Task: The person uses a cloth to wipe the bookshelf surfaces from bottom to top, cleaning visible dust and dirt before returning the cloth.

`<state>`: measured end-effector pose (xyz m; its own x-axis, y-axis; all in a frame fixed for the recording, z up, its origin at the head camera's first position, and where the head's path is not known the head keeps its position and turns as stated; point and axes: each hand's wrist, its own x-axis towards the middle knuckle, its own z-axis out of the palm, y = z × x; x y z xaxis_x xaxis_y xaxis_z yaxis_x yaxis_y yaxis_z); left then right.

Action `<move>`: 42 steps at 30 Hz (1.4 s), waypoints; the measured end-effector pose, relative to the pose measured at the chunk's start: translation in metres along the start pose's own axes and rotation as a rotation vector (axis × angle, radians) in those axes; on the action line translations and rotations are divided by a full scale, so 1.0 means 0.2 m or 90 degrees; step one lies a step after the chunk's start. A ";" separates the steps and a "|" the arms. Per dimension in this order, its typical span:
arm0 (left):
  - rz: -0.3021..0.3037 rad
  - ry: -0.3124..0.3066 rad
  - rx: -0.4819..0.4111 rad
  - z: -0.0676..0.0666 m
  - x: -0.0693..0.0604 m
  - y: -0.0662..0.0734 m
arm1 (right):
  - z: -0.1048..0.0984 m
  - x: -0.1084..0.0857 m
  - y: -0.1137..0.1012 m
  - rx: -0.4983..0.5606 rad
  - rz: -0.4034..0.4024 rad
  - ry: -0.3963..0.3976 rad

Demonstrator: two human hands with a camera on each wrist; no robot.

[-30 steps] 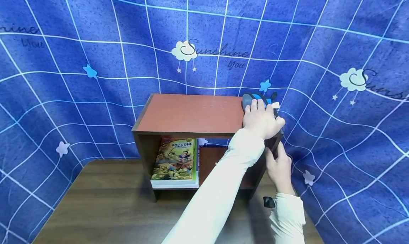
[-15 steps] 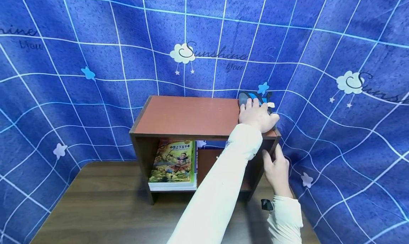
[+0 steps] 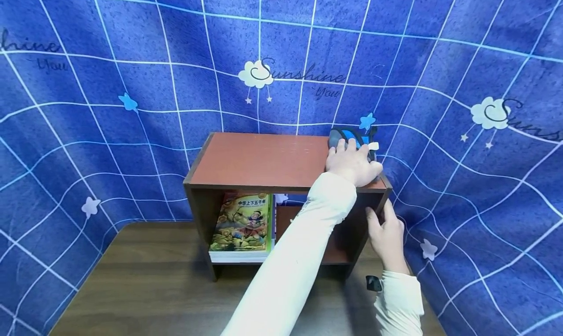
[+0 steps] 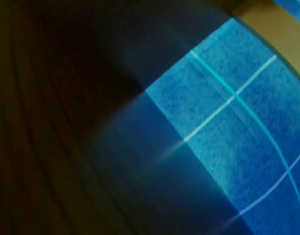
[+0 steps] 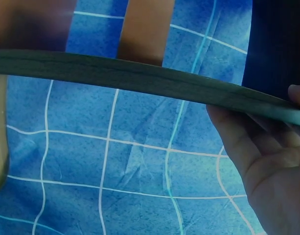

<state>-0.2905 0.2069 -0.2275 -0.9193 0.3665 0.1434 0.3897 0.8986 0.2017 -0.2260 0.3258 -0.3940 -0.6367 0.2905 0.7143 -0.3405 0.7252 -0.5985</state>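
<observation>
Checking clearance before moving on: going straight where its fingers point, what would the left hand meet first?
Most likely the blue-and-grey item, which the left hand seems to be touching; beyond it, the blue curtain, though the depth between is unclear.

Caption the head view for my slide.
Left hand on blue-and-grey item atop shelf, right hand holding shelf's side panel.

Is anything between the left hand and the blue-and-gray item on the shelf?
Nothing visible: the left hand lies right over the blue-and-gray item, at the right end of the shelf.
</observation>
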 end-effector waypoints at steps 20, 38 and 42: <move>0.011 -0.021 -0.026 -0.06 -0.07 -0.27 | 0.00 0.00 0.00 -0.024 -0.028 0.013; 0.020 -0.003 -0.041 -0.14 -0.25 -0.60 | -0.01 -0.01 -0.01 -0.018 -0.017 0.021; 0.011 0.002 -0.037 -0.16 -0.32 -0.69 | -0.01 -0.01 -0.01 -0.015 -0.017 0.019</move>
<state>-0.2835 0.0523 -0.2327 -0.9125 0.3805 0.1505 0.4077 0.8766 0.2557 -0.2225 0.3238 -0.3936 -0.6066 0.2892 0.7406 -0.3401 0.7476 -0.5705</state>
